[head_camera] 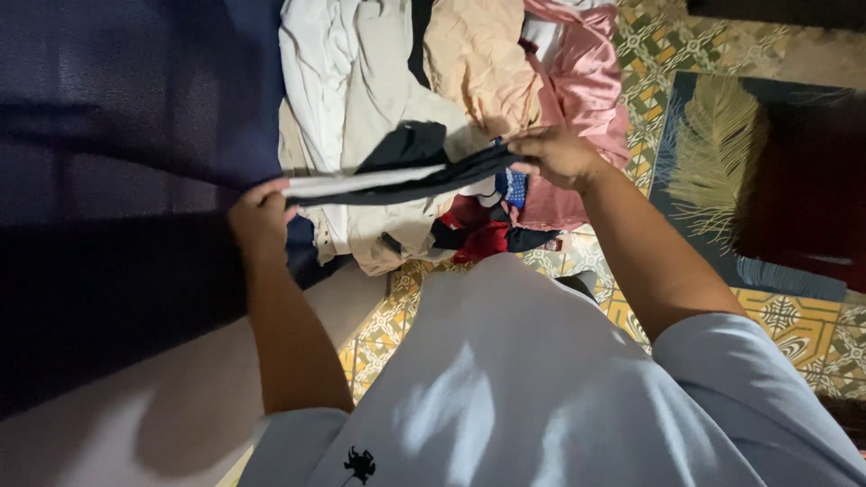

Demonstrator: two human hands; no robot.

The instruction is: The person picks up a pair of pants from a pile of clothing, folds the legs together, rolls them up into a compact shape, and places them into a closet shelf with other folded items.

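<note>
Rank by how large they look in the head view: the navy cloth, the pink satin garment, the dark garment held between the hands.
1. navy cloth, by far the largest, though near the camera
2. pink satin garment
3. dark garment, stretched thin between left hand and right hand, so partly folded

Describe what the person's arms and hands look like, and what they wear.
Both hands, left hand and right hand, are bare, with no gloves, rings or watch visible. The forearms are uncovered. Short pale grey T-shirt sleeves end above the elbows; a small dark emblem sits low on the shirt.
</note>
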